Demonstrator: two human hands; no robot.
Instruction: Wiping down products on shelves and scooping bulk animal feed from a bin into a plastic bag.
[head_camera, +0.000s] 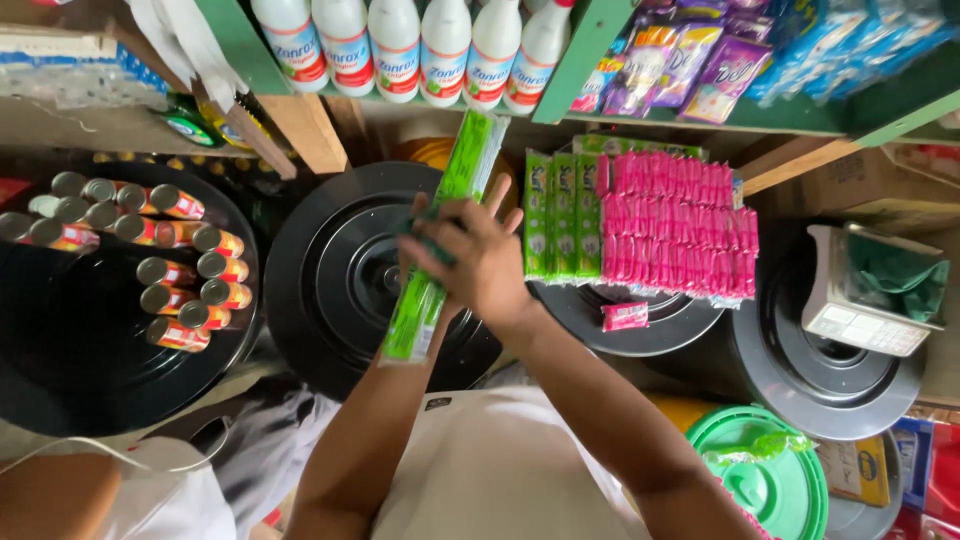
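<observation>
The room is a packed little shop: white bottles line the green shelf overhead with coloured sachet packs beside them, and below stand big black drum lids serving as the surface. One lid at the left edge carries rows of tin cans; another bears flat stacks of pink sachets and green sachets, and 1 stray pink sachet lies at its near rim. A weighing scale sits on the right-hand lid.

Over the middle lid, both hands hold a long green sachet strip — lifted and tilted. The right hand has its grip clenched round the middle; the left hand is mostly hidden behind it, fingers on the strip. It looks light, floppy and slick — best held mid-length, I'd judge.
</observation>
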